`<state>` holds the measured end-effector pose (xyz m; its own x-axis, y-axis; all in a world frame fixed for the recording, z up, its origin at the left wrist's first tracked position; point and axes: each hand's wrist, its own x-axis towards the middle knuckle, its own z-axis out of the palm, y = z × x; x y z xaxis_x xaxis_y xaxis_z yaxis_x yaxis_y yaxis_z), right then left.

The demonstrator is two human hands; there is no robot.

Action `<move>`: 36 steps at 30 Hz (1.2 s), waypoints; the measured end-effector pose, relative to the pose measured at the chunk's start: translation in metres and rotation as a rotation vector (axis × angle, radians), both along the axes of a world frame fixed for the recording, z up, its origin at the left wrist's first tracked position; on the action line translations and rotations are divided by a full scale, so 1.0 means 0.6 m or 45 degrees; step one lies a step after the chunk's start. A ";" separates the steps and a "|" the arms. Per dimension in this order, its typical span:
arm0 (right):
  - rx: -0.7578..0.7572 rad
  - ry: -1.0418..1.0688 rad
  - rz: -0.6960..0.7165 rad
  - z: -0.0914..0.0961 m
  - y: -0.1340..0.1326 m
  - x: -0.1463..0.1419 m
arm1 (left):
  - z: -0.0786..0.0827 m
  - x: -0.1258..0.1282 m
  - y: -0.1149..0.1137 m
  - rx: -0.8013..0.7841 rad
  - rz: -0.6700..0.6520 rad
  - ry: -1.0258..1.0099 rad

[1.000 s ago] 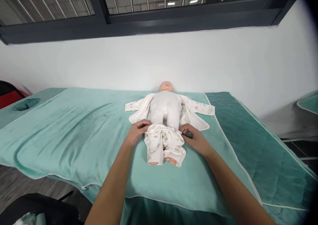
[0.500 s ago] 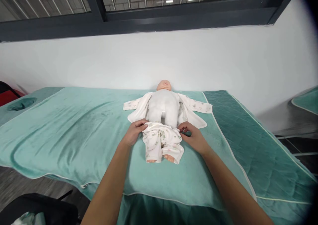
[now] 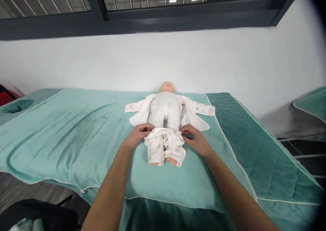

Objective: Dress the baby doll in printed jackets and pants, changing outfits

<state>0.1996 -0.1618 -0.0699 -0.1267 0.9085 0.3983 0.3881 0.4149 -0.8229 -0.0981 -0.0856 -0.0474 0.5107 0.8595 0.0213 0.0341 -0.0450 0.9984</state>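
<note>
A baby doll [image 3: 166, 108] with a white cloth body lies on its back, its head toward the wall. White printed baby trousers [image 3: 156, 149] cover its lower legs, bunched at the waistband, with the feet showing at the cuffs. My left hand [image 3: 139, 134] pinches the waistband at its left side. At the other side, my right hand [image 3: 195, 137] grips the waistband between thumb and fingers. Under the doll's torso a white baby shirt [image 3: 203, 108] lies spread open, both sleeves stretched outward; the arms inside the sleeves cannot be seen.
A light green blanket [image 3: 76, 132] covers the bed, over a darker green quilted cover [image 3: 244, 139] on the right. Behind the bed rises a white wall [image 3: 142, 61] below a dark window frame [image 3: 178, 20]. A black bag or chair [image 3: 51, 210] stands at lower left.
The whole view has shifted slightly. Both hands keep their hold on the trousers' waistband, which sits nearly the same on the doll's legs.
</note>
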 end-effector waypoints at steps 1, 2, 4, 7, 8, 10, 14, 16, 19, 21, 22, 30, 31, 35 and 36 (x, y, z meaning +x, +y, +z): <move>0.008 -0.004 0.004 0.001 0.000 0.000 | 0.001 -0.001 0.000 0.005 -0.023 0.001; 0.015 -0.014 0.010 0.002 0.001 0.000 | 0.002 -0.001 -0.001 0.005 -0.043 0.007; 0.032 -0.044 0.023 0.002 0.001 0.000 | 0.003 -0.001 -0.002 0.003 -0.073 0.034; 0.052 -0.084 0.048 0.002 0.001 0.000 | 0.005 -0.001 -0.004 -0.014 -0.083 0.076; 0.055 -0.089 0.057 0.002 0.000 0.000 | 0.005 -0.001 -0.004 -0.012 -0.087 0.080; 0.048 -0.098 0.070 0.002 0.000 0.001 | 0.005 -0.001 -0.004 0.001 -0.101 0.074; 0.027 -0.127 0.083 0.001 0.001 0.002 | 0.002 -0.002 -0.001 0.013 -0.109 0.061; 0.037 -0.142 0.082 0.000 0.002 0.002 | 0.001 -0.003 0.001 0.034 -0.117 0.058; 0.078 -0.166 0.071 -0.001 0.004 0.002 | -0.003 -0.005 0.004 0.073 -0.144 0.061; 0.105 -0.178 0.055 -0.001 0.004 0.000 | -0.005 -0.007 0.006 0.080 -0.160 0.067; 0.117 -0.182 0.035 -0.001 0.004 -0.001 | -0.006 -0.007 0.006 0.082 -0.163 0.072; 0.135 -0.252 -0.292 -0.002 0.006 -0.015 | -0.007 -0.005 0.007 0.097 -0.158 0.091; 0.150 -0.277 -0.348 -0.004 0.007 -0.019 | -0.006 -0.005 0.006 0.095 -0.159 0.087; 0.205 -0.354 -0.552 -0.012 0.013 -0.032 | -0.005 -0.004 0.004 0.085 -0.161 0.043; 0.212 -0.370 -0.589 -0.013 0.015 -0.035 | -0.005 -0.004 0.003 0.083 -0.161 0.025</move>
